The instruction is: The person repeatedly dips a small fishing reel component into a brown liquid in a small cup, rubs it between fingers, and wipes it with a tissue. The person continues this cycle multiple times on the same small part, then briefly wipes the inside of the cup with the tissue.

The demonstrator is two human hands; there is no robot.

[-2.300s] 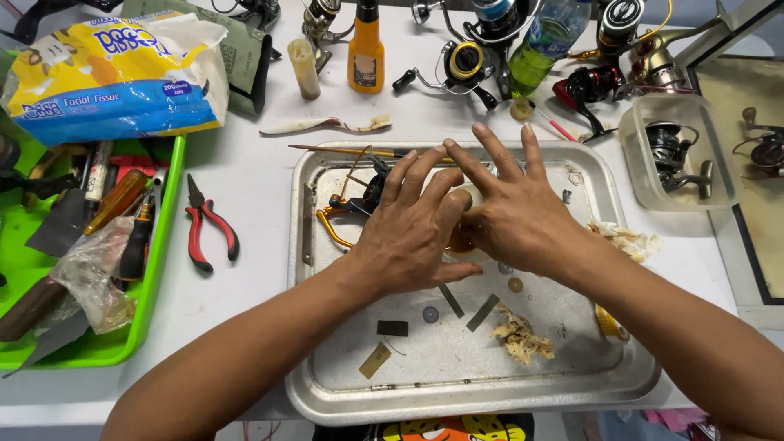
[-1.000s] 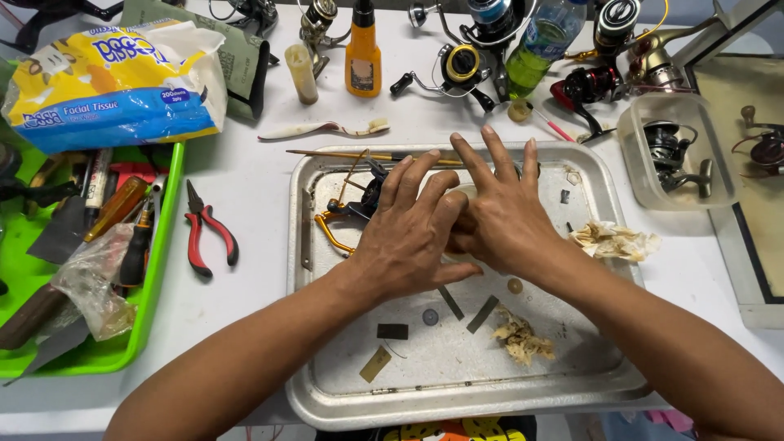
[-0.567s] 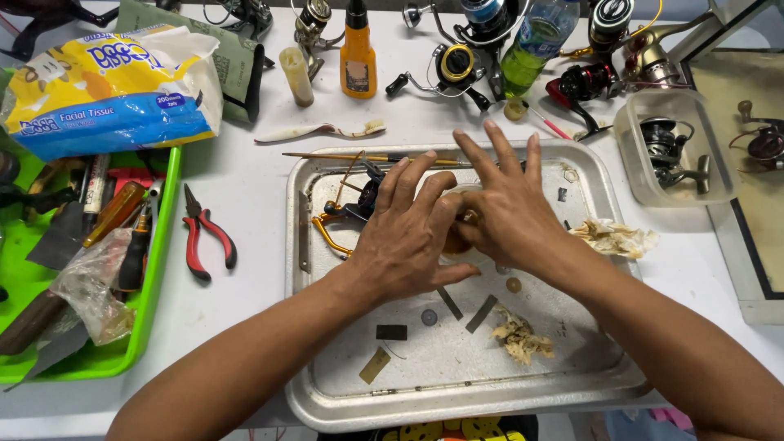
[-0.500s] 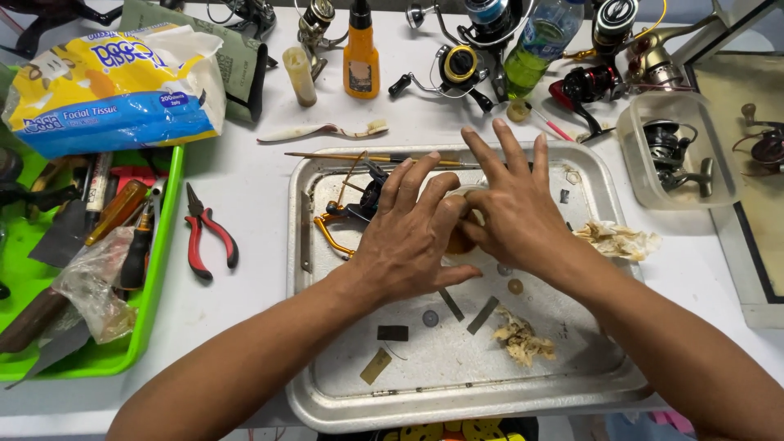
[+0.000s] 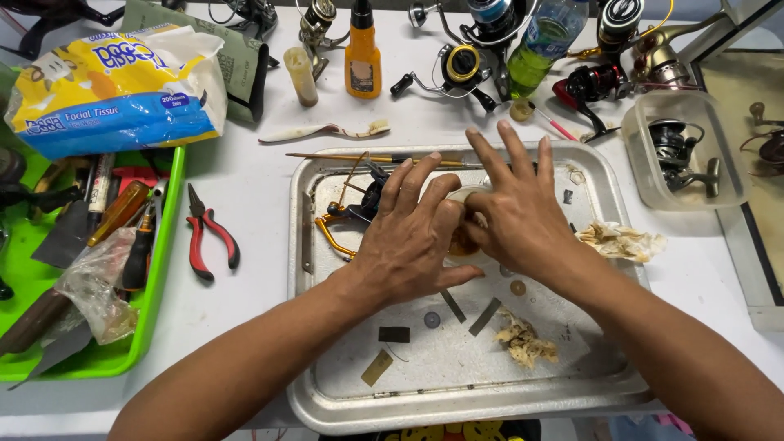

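Over a metal tray (image 5: pixel 296 269), my left hand (image 5: pixel 404 249) and my right hand (image 5: pixel 518 220) press together around a small round tub (image 5: pixel 464 238) with a pale rim and brown inside. My left fingers wrap its near side. My right thumb side is against it while the other right fingers splay out over the tray. Most of the tub is hidden by both hands. A black reel body with a gold bail (image 5: pixel 355 212) lies just left of my left fingers.
On the tray lie small washers (image 5: pixel 432 319), metal strips (image 5: pixel 485 316), a black square (image 5: pixel 394 334) and soiled tissue wads (image 5: pixel 527 343). Red pliers (image 5: pixel 208 233), a green tool tray (image 5: pixel 167 245), a tissue pack (image 5: pixel 114 90), an orange bottle (image 5: pixel 362 53), fishing reels (image 5: pixel 465 65) and a clear tub (image 5: pixel 678 155) surround it.
Both hands stay clasped around the small tub at the same spot. My right fingers have shifted slightly over it.
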